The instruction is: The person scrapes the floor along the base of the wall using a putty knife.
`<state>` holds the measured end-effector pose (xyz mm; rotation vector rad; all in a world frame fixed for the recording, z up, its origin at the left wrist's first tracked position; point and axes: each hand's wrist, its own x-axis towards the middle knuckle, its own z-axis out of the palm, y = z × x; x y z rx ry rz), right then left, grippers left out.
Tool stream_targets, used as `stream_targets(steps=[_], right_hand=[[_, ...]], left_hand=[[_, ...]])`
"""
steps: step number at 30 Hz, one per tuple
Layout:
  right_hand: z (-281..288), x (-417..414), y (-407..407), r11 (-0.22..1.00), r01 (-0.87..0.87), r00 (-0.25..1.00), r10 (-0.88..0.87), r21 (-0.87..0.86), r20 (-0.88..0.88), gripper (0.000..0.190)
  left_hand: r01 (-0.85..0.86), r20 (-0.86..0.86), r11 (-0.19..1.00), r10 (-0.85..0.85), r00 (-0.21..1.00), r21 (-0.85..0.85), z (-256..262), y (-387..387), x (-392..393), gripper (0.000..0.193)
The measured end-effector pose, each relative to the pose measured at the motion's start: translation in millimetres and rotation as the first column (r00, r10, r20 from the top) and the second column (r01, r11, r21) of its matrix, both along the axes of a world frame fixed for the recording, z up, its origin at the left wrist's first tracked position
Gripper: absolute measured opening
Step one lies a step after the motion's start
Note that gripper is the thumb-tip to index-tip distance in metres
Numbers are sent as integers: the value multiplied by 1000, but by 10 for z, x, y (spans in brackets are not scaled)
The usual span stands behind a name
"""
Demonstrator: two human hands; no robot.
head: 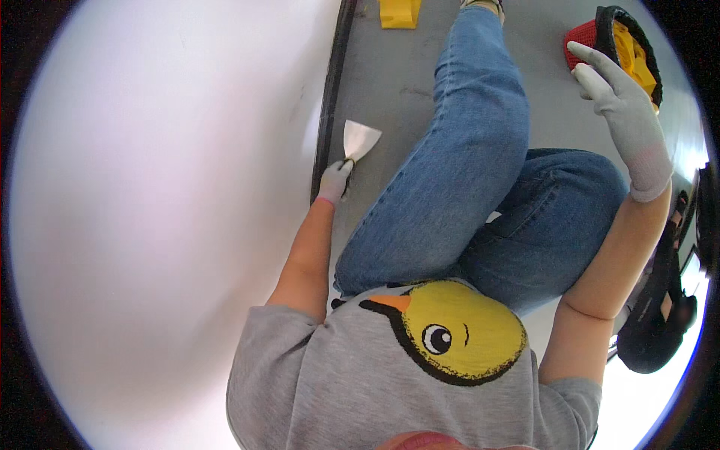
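Note:
My left hand (pixel 335 182), in a pale knit glove, is closed around the handle of a putty knife (pixel 360 139). The wide metal blade points away from me, over the grey floor beside a black baseboard (pixel 333 84). On the other side, my right hand (pixel 633 115), in a similar glove, is raised with some fingers extended and apart, and nothing shows in it. In the picture its fingertips overlap a red basket (pixel 580 40) with a black rim, which holds yellow material (pixel 633 59); whether they touch it I cannot tell.
A white wall (pixel 169 169) rises along the left, beyond the baseboard. My bent legs in jeans (pixel 484 112) occupy the middle. A yellow folded piece (pixel 399 14) lies on the floor (pixel 394 67) at the top. Another person (pixel 652 326) in dark clothing is at the far right.

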<state>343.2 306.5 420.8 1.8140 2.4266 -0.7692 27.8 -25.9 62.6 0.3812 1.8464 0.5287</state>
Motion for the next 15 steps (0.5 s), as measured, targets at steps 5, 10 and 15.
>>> stream_targets(steps=[5, 10, 15], right_hand=[[-103, -56, 33, 999, -52, 997, 52, 2, -65, 43], [-64, -42, 10, 999, -41, 999, 42, 30, -18, 44], [-55, -40, -32, 999, -15, 1000, 15, 45, -9, 44]], left_hand=[[-216, 144, 976, 215, 966, -8, 230, 1026, -122, 28], [-292, 197, 956, 281, 939, 27, 280, 1768, -86, 28], [-279, 245, 959, 258, 935, 55, 578, 1586, -7, 27]])
